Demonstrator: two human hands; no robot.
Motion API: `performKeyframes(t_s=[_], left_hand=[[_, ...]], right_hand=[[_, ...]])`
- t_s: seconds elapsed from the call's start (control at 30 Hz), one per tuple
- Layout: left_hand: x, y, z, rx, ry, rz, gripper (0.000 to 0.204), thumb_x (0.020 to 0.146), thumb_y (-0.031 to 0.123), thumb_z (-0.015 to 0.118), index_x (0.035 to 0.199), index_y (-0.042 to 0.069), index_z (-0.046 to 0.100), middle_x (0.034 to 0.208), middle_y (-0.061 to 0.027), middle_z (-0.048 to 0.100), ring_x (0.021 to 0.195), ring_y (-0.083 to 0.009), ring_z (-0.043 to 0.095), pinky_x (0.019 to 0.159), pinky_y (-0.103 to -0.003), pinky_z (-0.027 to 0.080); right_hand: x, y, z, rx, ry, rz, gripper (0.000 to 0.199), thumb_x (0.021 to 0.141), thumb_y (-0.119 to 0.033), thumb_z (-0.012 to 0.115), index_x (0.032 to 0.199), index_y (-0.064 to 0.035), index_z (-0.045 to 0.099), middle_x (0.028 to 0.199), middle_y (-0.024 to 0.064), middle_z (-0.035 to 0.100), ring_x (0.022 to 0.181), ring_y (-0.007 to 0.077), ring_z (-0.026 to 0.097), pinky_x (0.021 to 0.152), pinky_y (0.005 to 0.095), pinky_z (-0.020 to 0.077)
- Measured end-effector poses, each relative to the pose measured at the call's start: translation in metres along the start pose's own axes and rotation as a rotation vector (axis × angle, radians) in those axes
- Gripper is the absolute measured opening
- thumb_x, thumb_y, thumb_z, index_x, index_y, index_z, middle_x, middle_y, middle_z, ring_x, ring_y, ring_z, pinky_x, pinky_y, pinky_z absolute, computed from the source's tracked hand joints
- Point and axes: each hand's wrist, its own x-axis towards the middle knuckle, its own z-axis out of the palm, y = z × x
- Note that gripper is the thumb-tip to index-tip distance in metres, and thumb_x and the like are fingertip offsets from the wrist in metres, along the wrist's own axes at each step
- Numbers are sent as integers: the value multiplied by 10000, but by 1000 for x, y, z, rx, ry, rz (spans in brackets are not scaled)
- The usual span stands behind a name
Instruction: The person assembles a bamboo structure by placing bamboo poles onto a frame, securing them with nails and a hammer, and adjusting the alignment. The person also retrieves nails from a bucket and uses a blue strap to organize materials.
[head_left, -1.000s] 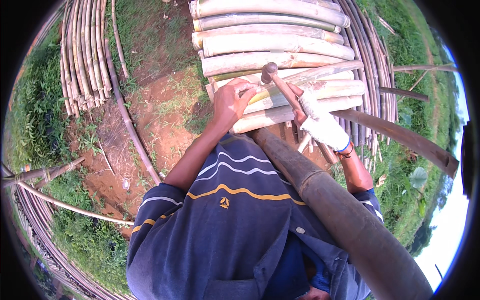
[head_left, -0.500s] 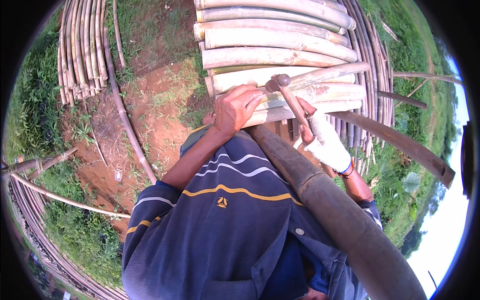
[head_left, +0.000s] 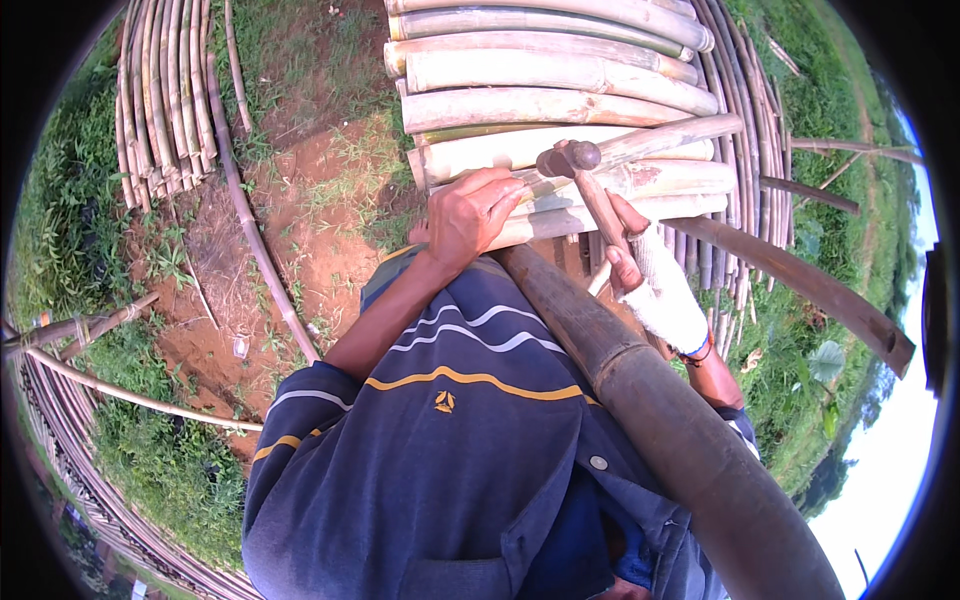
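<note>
My right hand (head_left: 655, 285), in a white glove that leaves the fingertips bare, is closed round the wooden handle of a hammer (head_left: 601, 208). The hammer's dark metal head hangs just above the split bamboo slats (head_left: 560, 108). My left hand (head_left: 463, 217) rests at the near end of these slats, thumb and forefinger pinched together close to the hammer head. What the pinch holds, if anything, is too small to make out. One narrower bamboo strip (head_left: 665, 140) lies slanted across the slats, running from near my left fingertips to the right.
A thick bamboo pole (head_left: 690, 440) runs from the slats past my right side. Another pole (head_left: 800, 280) juts out to the right. Stacked bamboo poles (head_left: 165, 95) lie at the far left, and more lie beneath the slats. Bare soil and grass surround me.
The hammer and my right hand have shifted slightly to the right, the head a little higher. My left hand keeps its place at the slats.
</note>
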Motion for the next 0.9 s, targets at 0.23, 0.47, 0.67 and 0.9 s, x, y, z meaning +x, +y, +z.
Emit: performKeyframes(t_s=[0.23,0.47,0.67,0.9], left_hand=[[-1,-2,1,-22,-10,-32,142,837,125,817,965,64,803,994,-75,768,831,-253,743,723,-362,604],[-2,1,-1,-20,-21,-38,118,852,95,814,959,49,795,995,-100,770,817,-262,754,705,-360,600],[1,-2,2,-50,4,-35,115,860,89,806,969,53,796,999,-94,768,823,-251,750,712,-347,598],[-2,3,-2,-41,-23,-45,114,847,96,813,946,43,789,995,-89,766,828,-251,748,707,-350,594]], right_hand=[[-4,7,18,24,11,-2,600,1056,-182,562,1601,-33,360,1410,166,541,1278,264,505,1077,362,401],[-10,5,10,-18,151,-81,646,1069,-193,570,1633,-54,287,1136,80,575,824,113,553,758,269,497],[-5,28,17,-95,-66,-46,593,1073,-147,539,1619,-40,333,1431,126,539,1112,184,589,1009,281,476],[-16,38,27,-66,183,-175,650,1068,-172,556,1641,-63,269,1262,133,519,918,125,526,793,297,478]])
